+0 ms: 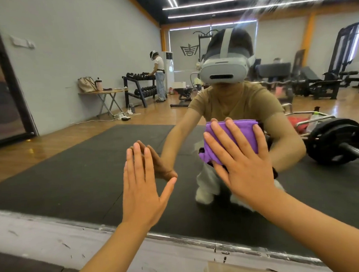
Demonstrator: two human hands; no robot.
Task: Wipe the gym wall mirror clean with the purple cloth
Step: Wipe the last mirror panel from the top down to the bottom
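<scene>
head view: left hand (142,185) flat on the mirror (76,152), fingers straight, holding nothing. right hand (240,161) spread wide, pressing the cloth (239,133) against the glass just right of it. reflected behind, a barbell (337,141) on the mat.

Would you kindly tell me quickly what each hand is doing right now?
Left hand: open, fingers straight, flat against the mirror, holding nothing.
Right hand: open, fingers straight, pressing the purple cloth against the mirror.
</scene>
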